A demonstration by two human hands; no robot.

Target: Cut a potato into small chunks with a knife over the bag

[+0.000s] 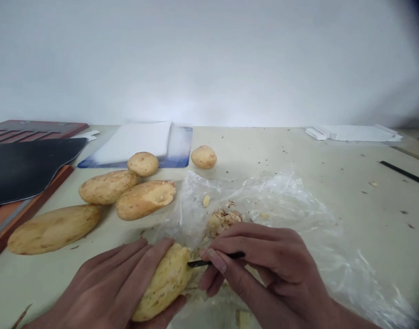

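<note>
My left hand (99, 285) cups a large, partly peeled yellow potato (164, 283) at the bottom centre. My right hand (264, 265) pinches a thin black-handled cutting tool (209, 261), whose tip touches the potato's right side. Under both hands lies a crumpled clear plastic bag (281, 205) holding a heap of peelings (225, 221). Left of the bag lie a long peeled potato (53, 229), an oval potato (108, 187) and a cut-looking potato (145, 199). Two small round potatoes (142, 164) (203, 157) sit farther back.
The potatoes lie on a cream table (346, 183) scattered with dark specks. A white and blue cutting board (168, 146) stands at the back, dark and brown boards (27, 169) at the left. White papers (350, 133) and a black strip (405, 172) lie right.
</note>
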